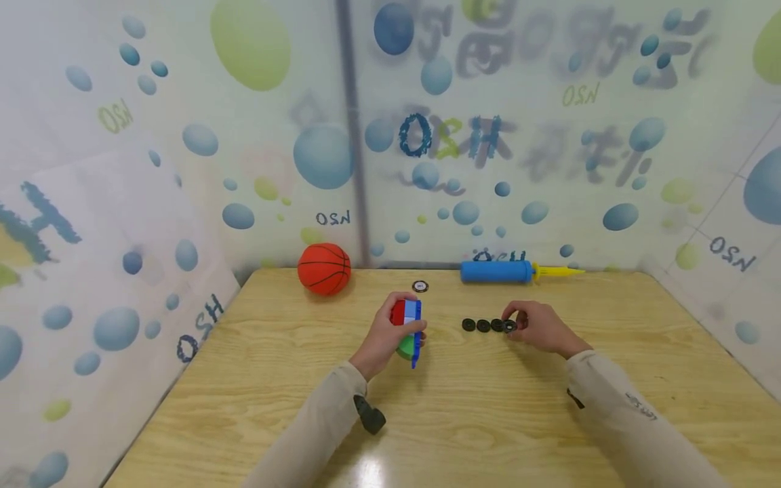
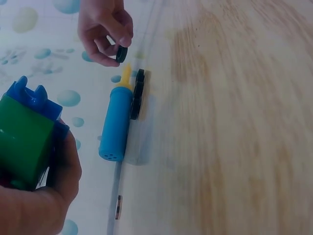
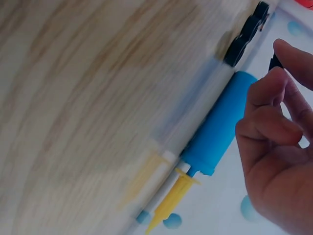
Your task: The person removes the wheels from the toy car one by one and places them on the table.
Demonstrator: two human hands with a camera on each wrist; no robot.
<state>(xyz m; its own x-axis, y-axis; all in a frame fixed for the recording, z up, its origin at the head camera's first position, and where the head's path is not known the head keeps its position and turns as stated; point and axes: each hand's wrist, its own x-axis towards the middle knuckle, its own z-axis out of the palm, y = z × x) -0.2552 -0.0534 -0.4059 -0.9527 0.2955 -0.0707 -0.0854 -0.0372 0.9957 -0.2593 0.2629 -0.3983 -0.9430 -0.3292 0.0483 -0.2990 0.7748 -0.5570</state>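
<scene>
the left hand point(image 1: 386, 333) grips the red, blue and green plastic block toy point(image 1: 410, 330) above the wooden tabletop point(image 1: 488, 407), while right fingers point(image 1: 523, 316) pinch a small black disc point(image 1: 510, 326) at the row's end, which could slip and roll away.

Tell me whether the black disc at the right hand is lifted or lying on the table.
Lifted: the right hand pinches the black disc clear of the table.

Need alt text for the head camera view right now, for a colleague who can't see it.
On a wooden table, the left hand grips a red, blue and green block toy while the right hand pinches the end black disc of a short row of discs. An orange ball and blue pump lie at the far edge.
</scene>
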